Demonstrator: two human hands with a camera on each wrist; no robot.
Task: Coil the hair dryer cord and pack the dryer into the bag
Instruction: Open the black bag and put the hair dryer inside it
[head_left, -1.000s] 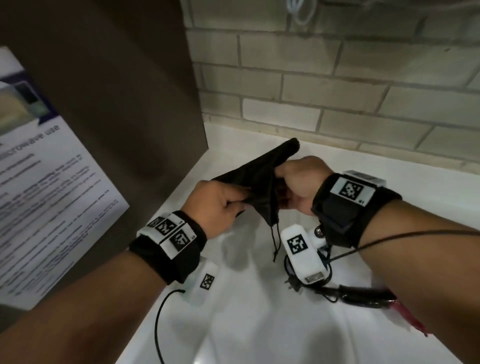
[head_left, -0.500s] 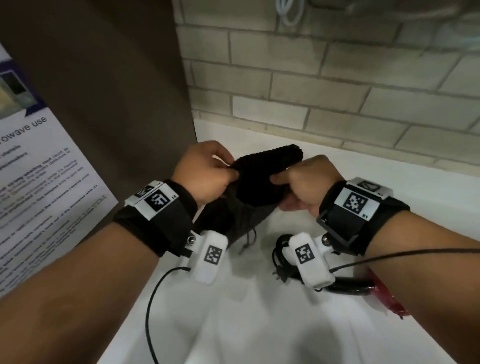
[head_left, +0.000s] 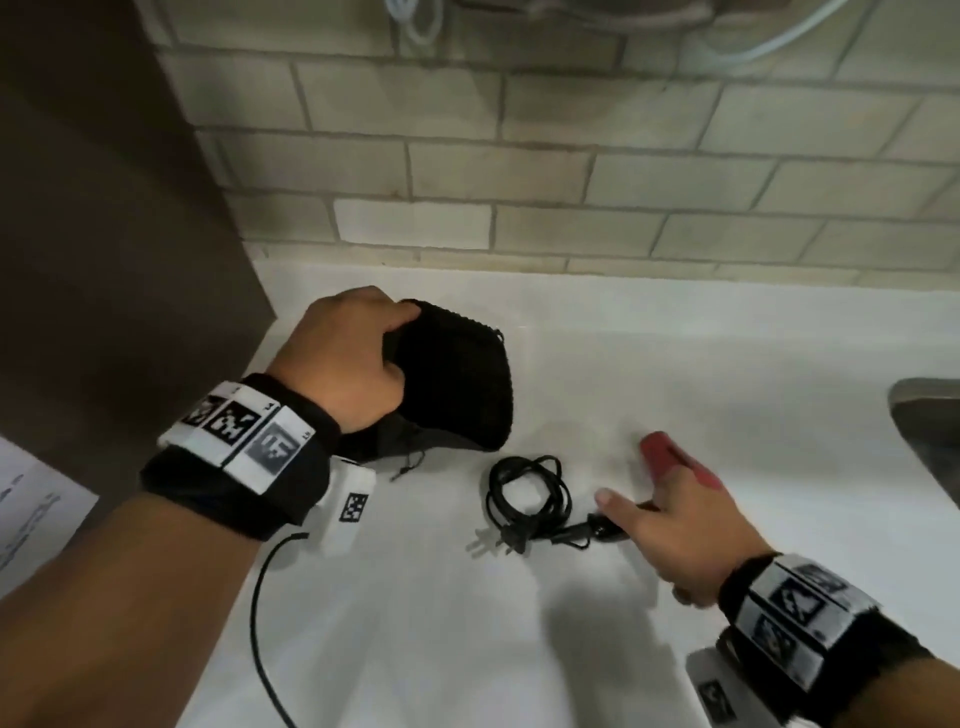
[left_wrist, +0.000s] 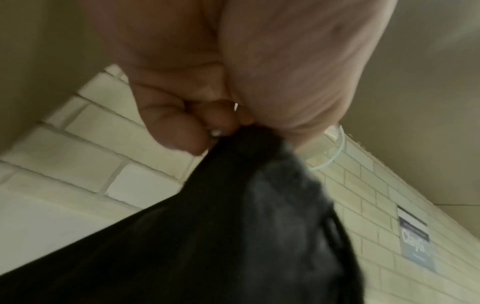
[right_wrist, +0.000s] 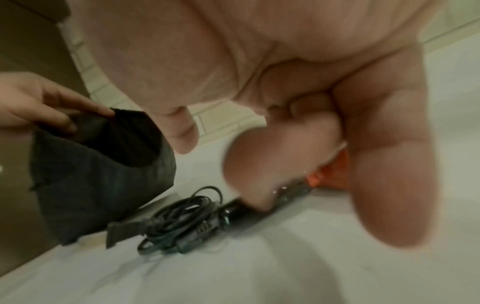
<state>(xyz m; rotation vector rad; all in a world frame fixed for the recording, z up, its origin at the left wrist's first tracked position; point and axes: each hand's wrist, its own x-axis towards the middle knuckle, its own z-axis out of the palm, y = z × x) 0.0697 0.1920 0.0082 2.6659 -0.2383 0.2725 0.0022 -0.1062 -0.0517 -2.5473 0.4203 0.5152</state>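
A black fabric bag (head_left: 457, 379) stands on the white counter (head_left: 467, 634). My left hand (head_left: 358, 353) pinches its rim, and the mouth gapes toward the right. The left wrist view shows the fingers (left_wrist: 179, 131) bunched on the black cloth (left_wrist: 233, 236). The black cord (head_left: 524, 493) lies coiled on the counter, its plug (head_left: 493, 543) at the front. The red hair dryer (head_left: 660, 449) lies to the coil's right. My right hand (head_left: 675, 525) covers its black handle, fingers curled over it and thumb stretched left. The right wrist view shows the coil (right_wrist: 179, 218), handle (right_wrist: 239, 207) and bag (right_wrist: 103, 174).
A dark brown panel (head_left: 104, 260) closes off the left side and a brick wall (head_left: 519, 182) the back. A metal sink (head_left: 930, 431) edge sits at far right. A printed notice (head_left: 31, 509) hangs low on the left. A thin black cable (head_left: 260, 597) trails from my left wrist.
My right hand has let go of the bag and dropped down to the right onto the hair dryer. The left hand keeps the bag, now lowered onto the counter.
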